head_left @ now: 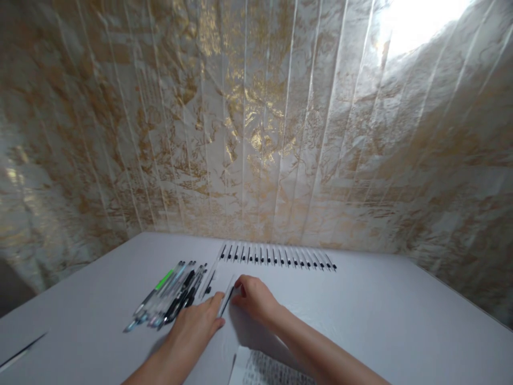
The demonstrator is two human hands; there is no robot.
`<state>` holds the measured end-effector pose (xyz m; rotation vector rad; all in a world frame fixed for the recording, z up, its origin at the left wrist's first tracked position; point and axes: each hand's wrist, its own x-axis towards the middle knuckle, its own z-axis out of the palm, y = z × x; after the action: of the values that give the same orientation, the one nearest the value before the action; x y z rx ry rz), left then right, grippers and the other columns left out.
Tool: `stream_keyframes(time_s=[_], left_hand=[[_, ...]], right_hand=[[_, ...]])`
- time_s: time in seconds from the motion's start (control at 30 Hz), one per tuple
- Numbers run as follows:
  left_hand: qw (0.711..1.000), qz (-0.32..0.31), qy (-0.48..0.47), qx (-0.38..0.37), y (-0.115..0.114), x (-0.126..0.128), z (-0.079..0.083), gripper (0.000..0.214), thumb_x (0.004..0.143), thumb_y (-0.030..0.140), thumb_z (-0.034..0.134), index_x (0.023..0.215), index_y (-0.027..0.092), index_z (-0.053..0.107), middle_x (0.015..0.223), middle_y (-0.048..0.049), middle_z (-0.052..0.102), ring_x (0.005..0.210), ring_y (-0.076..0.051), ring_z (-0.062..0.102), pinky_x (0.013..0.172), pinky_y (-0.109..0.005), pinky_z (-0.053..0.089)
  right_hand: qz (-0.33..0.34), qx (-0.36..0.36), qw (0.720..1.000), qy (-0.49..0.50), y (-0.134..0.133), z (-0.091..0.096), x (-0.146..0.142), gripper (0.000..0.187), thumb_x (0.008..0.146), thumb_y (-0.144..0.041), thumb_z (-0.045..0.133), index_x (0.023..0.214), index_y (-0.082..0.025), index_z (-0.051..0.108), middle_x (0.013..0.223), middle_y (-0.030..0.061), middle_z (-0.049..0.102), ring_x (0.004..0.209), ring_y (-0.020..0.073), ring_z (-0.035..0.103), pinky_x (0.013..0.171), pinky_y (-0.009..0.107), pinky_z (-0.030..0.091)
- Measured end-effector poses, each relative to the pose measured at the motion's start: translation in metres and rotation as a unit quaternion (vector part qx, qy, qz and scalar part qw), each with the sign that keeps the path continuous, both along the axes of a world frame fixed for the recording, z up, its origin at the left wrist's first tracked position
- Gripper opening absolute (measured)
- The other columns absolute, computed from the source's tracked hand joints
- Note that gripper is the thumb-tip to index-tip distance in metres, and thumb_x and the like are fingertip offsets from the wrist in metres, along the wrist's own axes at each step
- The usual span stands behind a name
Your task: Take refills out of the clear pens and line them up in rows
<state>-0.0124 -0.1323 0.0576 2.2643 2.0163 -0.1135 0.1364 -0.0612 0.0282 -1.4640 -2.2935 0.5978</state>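
A slim pen refill (226,300), pale with a dark line along it, lies slanted between my two hands. My left hand (196,323) has its thumb and fingers closed on the lower part. At the upper end, the bent fingers of my right hand (254,297) pinch it; the exact contact is partly hidden. Just left of it is a similar refill (208,283) with a black tip, apart from my fingers. Further left lies a bundle of pens (170,294), clear, black and one bright green, with the near ones close to my left hand.
Along the back of the white table (360,315) runs a row of several similar refills (276,256), evenly spaced. A sheet with writing (272,369) lies at the front. One thin dark stick (24,350) is at the far left. A shiny patterned sheet (256,133) hangs behind.
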Motion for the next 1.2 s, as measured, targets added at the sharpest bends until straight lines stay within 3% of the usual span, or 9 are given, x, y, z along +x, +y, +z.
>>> stream_keyframes(time_s=[0.27,0.43,0.67,1.2], left_hand=[[1.0,0.001,-0.006,0.026,0.005,-0.008,-0.005,0.032,0.09,0.013,0.045,0.119,0.017,0.057,0.111,-0.0125,0.071,0.096,-0.031,0.07,0.079,-0.04,0.054],[0.999,-0.004,-0.049,0.01,0.002,-0.018,0.0,0.036,0.086,0.017,0.054,0.121,0.023,0.055,0.114,-0.0088,0.071,0.103,-0.025,0.068,0.087,-0.032,0.05],[1.0,0.012,-0.024,0.005,0.006,-0.018,0.001,0.03,0.087,0.015,0.052,0.117,0.019,0.058,0.108,-0.0125,0.073,0.104,-0.028,0.068,0.086,-0.035,0.05],[0.999,0.005,-0.005,0.043,0.016,-0.015,-0.006,0.028,0.092,0.011,0.047,0.117,0.014,0.058,0.108,-0.0144,0.072,0.097,-0.03,0.07,0.08,-0.038,0.054]], right_hand=[[-0.029,0.021,0.999,-0.012,0.009,0.001,-0.019,0.029,0.077,-0.022,0.067,0.106,-0.017,0.069,0.093,0.0087,0.074,0.086,0.0225,0.067,0.071,0.026,0.045],[-0.01,0.033,0.999,-0.008,0.002,0.002,-0.017,0.033,0.077,-0.028,0.068,0.108,-0.018,0.069,0.098,0.0091,0.074,0.091,0.0253,0.068,0.074,0.028,0.046],[0.004,0.048,0.998,-0.038,-0.009,0.0,-0.018,0.036,0.079,-0.031,0.064,0.112,-0.018,0.068,0.11,0.0105,0.072,0.101,0.0269,0.066,0.081,0.029,0.046],[-0.001,0.048,0.996,-0.079,-0.004,0.007,-0.034,0.033,0.08,-0.028,0.059,0.109,-0.016,0.068,0.106,0.0136,0.072,0.097,0.0269,0.068,0.078,0.03,0.047]])
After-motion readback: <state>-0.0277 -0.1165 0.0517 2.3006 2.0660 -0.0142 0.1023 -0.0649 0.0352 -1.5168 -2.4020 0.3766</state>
